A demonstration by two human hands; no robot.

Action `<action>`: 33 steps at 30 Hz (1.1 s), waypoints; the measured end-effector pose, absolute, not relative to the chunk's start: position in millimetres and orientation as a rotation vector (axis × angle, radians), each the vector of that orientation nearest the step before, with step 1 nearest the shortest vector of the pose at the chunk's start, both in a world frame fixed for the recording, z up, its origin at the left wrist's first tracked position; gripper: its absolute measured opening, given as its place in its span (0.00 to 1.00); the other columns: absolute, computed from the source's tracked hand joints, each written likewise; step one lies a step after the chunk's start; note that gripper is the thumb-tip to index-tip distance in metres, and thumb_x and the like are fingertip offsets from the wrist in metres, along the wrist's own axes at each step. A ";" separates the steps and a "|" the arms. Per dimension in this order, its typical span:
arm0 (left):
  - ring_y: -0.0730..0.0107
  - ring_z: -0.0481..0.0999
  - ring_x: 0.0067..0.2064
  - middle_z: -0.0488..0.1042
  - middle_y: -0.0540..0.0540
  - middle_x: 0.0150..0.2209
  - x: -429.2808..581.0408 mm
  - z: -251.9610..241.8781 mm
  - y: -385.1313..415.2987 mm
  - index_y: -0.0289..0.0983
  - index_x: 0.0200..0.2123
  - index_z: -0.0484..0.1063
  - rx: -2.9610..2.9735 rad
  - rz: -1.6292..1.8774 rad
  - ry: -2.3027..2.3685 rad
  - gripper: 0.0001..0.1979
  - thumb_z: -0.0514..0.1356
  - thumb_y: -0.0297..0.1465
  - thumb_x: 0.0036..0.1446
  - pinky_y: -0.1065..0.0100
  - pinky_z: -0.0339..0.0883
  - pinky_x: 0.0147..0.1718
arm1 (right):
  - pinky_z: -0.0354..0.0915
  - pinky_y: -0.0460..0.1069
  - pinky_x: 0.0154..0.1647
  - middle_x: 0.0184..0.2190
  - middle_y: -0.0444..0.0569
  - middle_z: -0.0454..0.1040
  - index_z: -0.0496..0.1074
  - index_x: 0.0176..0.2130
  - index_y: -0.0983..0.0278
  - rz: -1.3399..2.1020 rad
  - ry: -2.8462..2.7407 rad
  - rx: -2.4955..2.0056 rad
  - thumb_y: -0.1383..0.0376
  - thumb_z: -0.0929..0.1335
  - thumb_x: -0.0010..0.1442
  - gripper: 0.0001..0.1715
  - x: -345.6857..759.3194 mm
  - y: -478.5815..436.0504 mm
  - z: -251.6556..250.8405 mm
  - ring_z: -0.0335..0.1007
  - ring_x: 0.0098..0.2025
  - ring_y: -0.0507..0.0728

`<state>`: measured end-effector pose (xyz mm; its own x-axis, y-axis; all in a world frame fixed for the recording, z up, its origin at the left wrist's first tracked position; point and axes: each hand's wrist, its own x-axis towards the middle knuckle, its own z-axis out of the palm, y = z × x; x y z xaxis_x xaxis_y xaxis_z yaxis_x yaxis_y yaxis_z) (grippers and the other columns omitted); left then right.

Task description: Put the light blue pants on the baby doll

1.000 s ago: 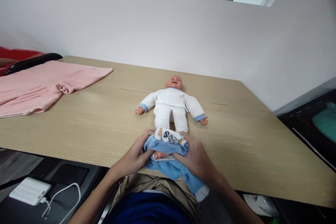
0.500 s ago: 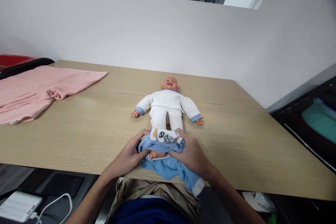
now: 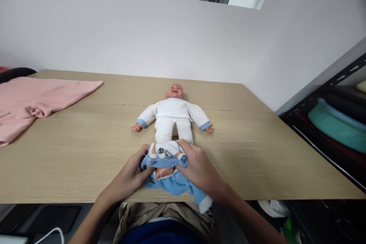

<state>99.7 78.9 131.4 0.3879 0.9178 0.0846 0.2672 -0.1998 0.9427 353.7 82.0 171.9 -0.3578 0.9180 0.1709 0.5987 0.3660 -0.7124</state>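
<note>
Left hand [image 3: 134, 171] and right hand [image 3: 197, 164] each have a pinching grip on the bunched blue garment [image 3: 175, 183], with a bare foot [image 3: 165, 172] showing inside. The doll [image 3: 173, 108] lies face-up toward twelve o'clock on the table [image 3: 243, 152], arms spread to eight and four. Pink clothing [image 3: 60, 93] lies at ten; a teal item [image 3: 337, 126] sits near three.

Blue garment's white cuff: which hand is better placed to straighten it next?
Right, I'd judge: the right hand grips the blue garment on the side where the white cuff is; the left hand grips the opposite side, farther from it.
</note>
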 end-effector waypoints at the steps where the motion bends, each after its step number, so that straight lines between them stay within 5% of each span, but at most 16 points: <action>1: 0.59 0.77 0.50 0.78 0.45 0.50 99.3 131.6 79.6 0.41 0.56 0.71 1.703 0.844 1.049 0.13 0.62 0.31 0.69 0.64 0.72 0.53 | 0.66 0.50 0.46 0.45 0.47 0.80 0.71 0.52 0.59 0.738 -2.088 -1.313 0.76 0.70 0.61 0.21 353.8 82.6 173.0 0.79 0.47 0.60; 13: 0.56 0.75 0.59 0.76 0.44 0.60 94.0 115.0 74.7 0.46 0.67 0.66 1.654 0.928 0.971 0.24 0.64 0.34 0.70 0.62 0.71 0.60 | 0.68 0.51 0.56 0.54 0.48 0.76 0.66 0.60 0.57 0.844 -2.064 -1.267 0.78 0.70 0.56 0.35 353.2 77.2 165.0 0.75 0.57 0.60; 21: 0.57 0.76 0.59 0.76 0.42 0.59 98.0 110.4 78.8 0.42 0.66 0.66 1.574 0.967 0.914 0.26 0.66 0.29 0.67 0.62 0.72 0.60 | 0.63 0.55 0.68 0.64 0.53 0.69 0.58 0.66 0.57 0.851 -2.145 -1.233 0.81 0.68 0.53 0.47 353.6 76.8 174.9 0.65 0.69 0.61; 26: 0.60 0.75 0.59 0.75 0.43 0.58 101.4 117.4 78.1 0.41 0.63 0.67 1.608 0.964 0.888 0.25 0.65 0.25 0.65 0.65 0.71 0.58 | 0.69 0.52 0.55 0.55 0.51 0.76 0.63 0.61 0.58 0.807 -2.135 -1.268 0.78 0.69 0.59 0.34 353.6 78.5 168.2 0.75 0.56 0.61; 33: 0.61 0.76 0.47 0.78 0.49 0.44 95.3 127.9 99.4 0.40 0.47 0.74 1.698 0.861 0.967 0.11 0.67 0.27 0.62 0.66 0.71 0.48 | 0.65 0.52 0.44 0.42 0.50 0.79 0.69 0.43 0.61 0.557 -2.381 -1.213 0.75 0.68 0.64 0.11 362.6 94.3 159.8 0.77 0.45 0.62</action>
